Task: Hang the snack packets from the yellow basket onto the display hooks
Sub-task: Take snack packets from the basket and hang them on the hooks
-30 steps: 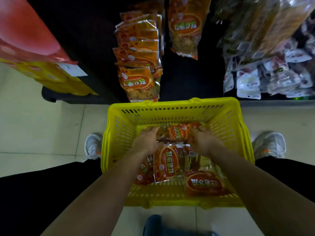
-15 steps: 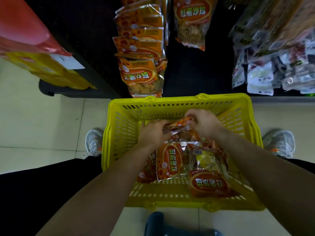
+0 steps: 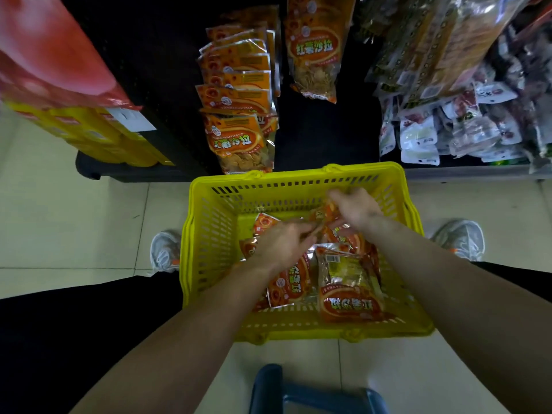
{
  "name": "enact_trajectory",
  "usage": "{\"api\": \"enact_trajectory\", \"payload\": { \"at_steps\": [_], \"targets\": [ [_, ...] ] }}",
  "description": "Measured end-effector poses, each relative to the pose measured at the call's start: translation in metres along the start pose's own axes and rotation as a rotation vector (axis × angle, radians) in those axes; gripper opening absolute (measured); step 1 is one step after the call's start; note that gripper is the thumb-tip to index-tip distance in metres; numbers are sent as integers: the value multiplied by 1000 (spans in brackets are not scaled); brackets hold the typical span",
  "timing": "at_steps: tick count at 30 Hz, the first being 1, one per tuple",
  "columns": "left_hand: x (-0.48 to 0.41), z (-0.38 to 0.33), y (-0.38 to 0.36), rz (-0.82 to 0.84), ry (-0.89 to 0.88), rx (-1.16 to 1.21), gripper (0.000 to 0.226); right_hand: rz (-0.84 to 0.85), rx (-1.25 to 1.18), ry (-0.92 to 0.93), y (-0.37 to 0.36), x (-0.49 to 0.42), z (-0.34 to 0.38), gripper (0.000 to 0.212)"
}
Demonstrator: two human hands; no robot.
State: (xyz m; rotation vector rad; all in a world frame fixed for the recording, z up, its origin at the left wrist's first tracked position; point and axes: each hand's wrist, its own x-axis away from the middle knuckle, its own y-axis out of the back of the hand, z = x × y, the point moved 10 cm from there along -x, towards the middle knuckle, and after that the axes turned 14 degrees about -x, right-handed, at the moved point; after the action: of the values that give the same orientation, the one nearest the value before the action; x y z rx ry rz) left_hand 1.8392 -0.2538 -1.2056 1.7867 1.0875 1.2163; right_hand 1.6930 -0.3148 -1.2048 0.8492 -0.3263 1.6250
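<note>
Two hands are working inside the yellow basket [image 3: 209, 234], which is sitting on the floor [image 3: 89, 219] between the person's shoes [image 3: 165, 249]. In the head view, the left hand [image 3: 280, 243] and the right hand [image 3: 354, 209] are coming together on one snack packet [image 3: 324, 216] near the basket's far wall. Each seems to be pinching an end of it, though blur is softening the fingers. More loose packets [image 3: 349, 291] are lying on the basket bottom.

I'm judging these to be light, crinkly and slippery pouches with brittle contents. Pinching the flat top seal looks wiser than squeezing the belly.

Both forearms are reaching down and forward, knuckles up, wrists turning inward. Hung packets [image 3: 236, 138] are hiding the display hooks beyond the basket.
</note>
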Motion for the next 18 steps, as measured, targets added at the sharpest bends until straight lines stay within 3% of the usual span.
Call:
{"api": "enact_trajectory", "payload": {
  "at_steps": [2,3,6,7,9,11,12,15,16,18],
  "targets": [
    [0,-5,-11,113,-24,93,47,61,151,39,0,-4,-1,10],
    [-1,-3,-9,123,-8,145,44,89,238,66,1,-7,-1,8],
    [-12,27,19,-46,140,129,20,202,328,133,4,-9,-1,5],
    [-15,39,30,-109,212,113,22,240,333,148,4,-8,1,9],
    [-20,53,40,-158,287,143,51,293,386,183,2,-12,1,8],
    [-25,49,44,-145,246,225,77,322,478,213,-2,-12,4,24],
    [-27,46,45,-136,222,283,75,330,471,214,-3,-12,7,27],
    [-32,45,41,-87,216,490,22,312,326,260,-1,-7,19,14],
    [-32,49,43,-105,228,497,16,250,279,275,5,-9,20,19],
    [-28,62,53,-168,286,409,19,90,272,275,20,-10,13,49]
  ]
}}
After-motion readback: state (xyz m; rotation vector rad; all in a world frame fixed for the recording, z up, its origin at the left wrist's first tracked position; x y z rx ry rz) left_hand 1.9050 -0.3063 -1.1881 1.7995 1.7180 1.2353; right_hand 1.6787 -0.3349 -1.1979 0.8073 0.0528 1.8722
